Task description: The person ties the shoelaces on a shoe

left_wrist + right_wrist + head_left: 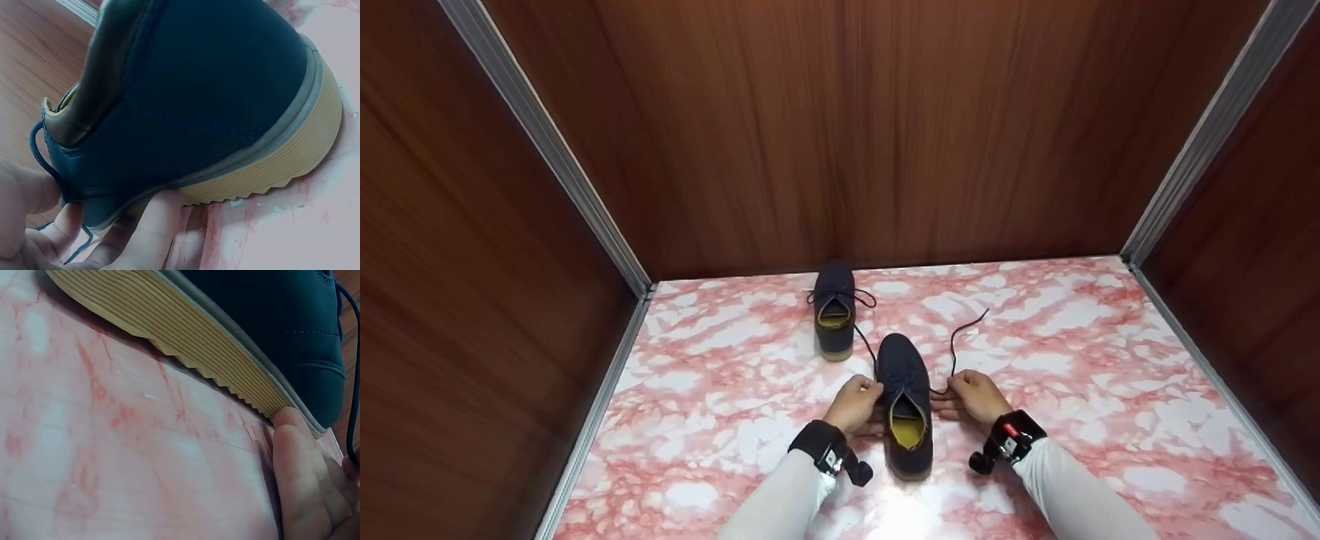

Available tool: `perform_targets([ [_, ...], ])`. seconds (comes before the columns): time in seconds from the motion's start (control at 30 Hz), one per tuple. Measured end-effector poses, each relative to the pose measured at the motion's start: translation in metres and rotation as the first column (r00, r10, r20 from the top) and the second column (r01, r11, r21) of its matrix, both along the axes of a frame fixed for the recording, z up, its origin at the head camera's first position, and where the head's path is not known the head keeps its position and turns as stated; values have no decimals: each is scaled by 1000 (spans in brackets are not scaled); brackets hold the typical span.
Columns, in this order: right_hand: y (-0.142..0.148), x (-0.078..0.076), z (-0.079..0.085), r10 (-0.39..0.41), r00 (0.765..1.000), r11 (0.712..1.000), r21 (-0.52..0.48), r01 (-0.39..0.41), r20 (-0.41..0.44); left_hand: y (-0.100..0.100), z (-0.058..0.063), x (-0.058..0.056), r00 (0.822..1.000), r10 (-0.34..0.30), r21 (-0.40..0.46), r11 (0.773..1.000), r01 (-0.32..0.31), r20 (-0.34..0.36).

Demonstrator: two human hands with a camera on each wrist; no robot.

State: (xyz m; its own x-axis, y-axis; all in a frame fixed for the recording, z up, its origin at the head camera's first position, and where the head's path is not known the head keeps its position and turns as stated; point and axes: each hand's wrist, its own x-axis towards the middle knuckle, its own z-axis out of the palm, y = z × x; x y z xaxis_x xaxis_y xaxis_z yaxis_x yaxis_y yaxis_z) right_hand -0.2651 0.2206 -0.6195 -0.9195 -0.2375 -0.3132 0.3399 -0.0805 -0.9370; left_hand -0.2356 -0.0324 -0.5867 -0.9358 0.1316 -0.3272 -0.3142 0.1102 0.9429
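A dark navy shoe (906, 375) with a yellow insole stands between my two hands, its toe pointing away from me. My left hand (855, 405) pinches one shoelace (40, 152) at the shoe's left side, and a loose length runs on toward the other shoe. At the right side, my right hand (973, 397) pinches the other shoelace (952, 352), whose free end trails forward over the surface. In both wrist views, fingertips (163, 205) lie right at the ribbed tan sole (225, 379).
A matching shoe (835, 300) with its lace tied in a bow stands farther back, left of the first. Red-and-white marbled sheeting (1072, 375) covers the surface. Brown wood-grain panels (885, 135) with grey metal edging (562, 150) enclose the back and sides.
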Motion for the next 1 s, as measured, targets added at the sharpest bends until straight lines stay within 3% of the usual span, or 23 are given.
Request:
perform_targets([
  [0.2, 0, 1, 1, -23, 1000, 1000, 7, 23, 11, -1, 4, -4, 989, -9, -154, 988, -14, -148],
  [0.33, 0, 3, 5, -70, 998, 995, 72, 70, 3, -2, 7, -8, 956, 6, -273, 958, -90, -294],
  [0.43, -1, 3, 13, -136, 990, 980, 139, 139, -33, -4, 9, -11, 935, 43, -263, 954, -144, -353],
  [0.57, -2, 1, 25, -195, 977, 962, 178, 208, -91, -5, 13, -13, 945, 98, -87, 987, -132, -313],
  [0.7, -1, -1, 38, -172, 974, 955, 220, 201, -144, -5, 19, -16, 965, 118, 72, 992, -104, -236],
  [0.87, 1, -2, 53, -118, 973, 946, 275, 172, -201, -7, 27, -17, 983, 102, 143, 987, -80, -154],
  [1.0, 4, -3, 62, -126, 981, 975, 163, 150, -147, -10, 34, -19, 992, 64, 182, 982, -44, -106],
])
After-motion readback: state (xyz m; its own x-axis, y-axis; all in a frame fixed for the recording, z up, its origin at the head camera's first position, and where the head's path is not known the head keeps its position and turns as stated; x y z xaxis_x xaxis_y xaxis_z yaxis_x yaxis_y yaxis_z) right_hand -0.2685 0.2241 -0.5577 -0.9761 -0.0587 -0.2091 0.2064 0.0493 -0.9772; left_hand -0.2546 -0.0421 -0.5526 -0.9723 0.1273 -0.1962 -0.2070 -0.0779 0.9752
